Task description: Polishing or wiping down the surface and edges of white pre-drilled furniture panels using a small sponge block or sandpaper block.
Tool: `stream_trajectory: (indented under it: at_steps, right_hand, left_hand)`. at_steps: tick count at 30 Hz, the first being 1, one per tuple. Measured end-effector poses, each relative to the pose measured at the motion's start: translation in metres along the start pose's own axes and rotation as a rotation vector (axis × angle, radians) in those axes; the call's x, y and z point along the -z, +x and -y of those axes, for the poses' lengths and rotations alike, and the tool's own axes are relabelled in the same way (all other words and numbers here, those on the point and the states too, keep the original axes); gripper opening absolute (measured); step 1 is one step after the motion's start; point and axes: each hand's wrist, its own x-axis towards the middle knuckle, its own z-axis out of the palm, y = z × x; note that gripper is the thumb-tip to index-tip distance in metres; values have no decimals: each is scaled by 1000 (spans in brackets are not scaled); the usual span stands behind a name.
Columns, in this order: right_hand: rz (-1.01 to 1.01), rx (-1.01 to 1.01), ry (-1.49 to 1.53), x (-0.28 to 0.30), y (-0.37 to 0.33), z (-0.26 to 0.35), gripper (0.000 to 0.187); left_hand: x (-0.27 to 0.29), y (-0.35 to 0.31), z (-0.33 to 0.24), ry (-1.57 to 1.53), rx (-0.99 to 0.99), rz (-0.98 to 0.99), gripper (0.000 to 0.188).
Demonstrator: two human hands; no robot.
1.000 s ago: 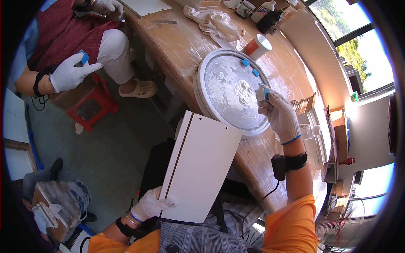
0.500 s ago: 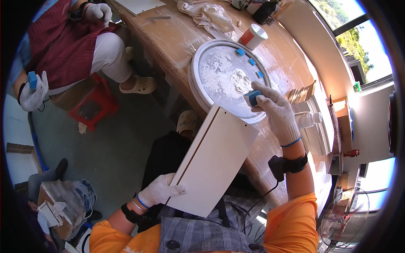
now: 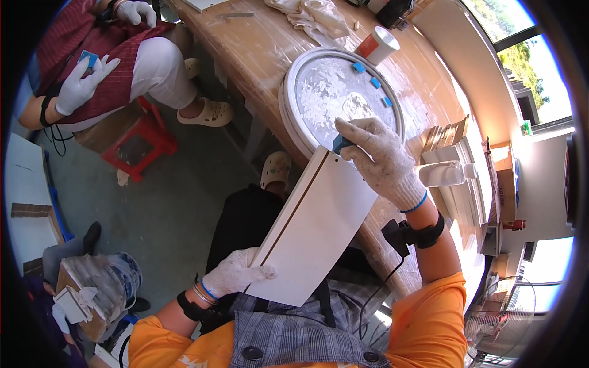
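Note:
My left hand (image 3: 236, 274), in a white glove, grips the near left edge of a white board (image 3: 316, 233). A dark groove runs along the board's left side, and small holes show at its far end. My gloved right hand (image 3: 389, 165) pinches a small blue block (image 3: 341, 143) at the board's far left corner; whether it touches the board I cannot tell. Just beyond, a round grey lid-like tray (image 3: 288, 113) on the table carries a blob of white paste (image 3: 356, 105), partly hidden by my right hand. Three small blue pieces (image 3: 375, 82) lie along its right rim.
A white-and-red tub (image 3: 378, 45) and a crumpled cloth (image 3: 316, 18) are on the wooden table (image 3: 245, 67). A clear bottle (image 3: 440, 174) and stacked boards (image 3: 460, 196) stand to the right. At the left, a co-worker's gloved hand (image 3: 80, 86) holds a blue block, near a red stool (image 3: 138, 144).
My right hand has moved left and nearer with the blue block, from over the tray to the board's far corner. The co-worker's hand with a blue block has risen and moved right.

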Motion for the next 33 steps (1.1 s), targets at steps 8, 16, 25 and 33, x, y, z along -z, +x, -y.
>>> stream_trajectory:
  at_steps: [8,16,25,33]
  right_hand:
    - [-14,42,-49,-1,1,-2,43]
    - [19,58,-113,0,1,1,43]
    - [-19,125,-153,0,-1,3,40]
    - [-32,160,-244,-1,-4,4,43]
  left_hand:
    - [0,0,1,3,10,0,34]
    - [-1,0,-1,36,3,-17,32]
    - [1,1,3,61,1,-11,35]
    - [-1,0,0,43,-13,-6,35]
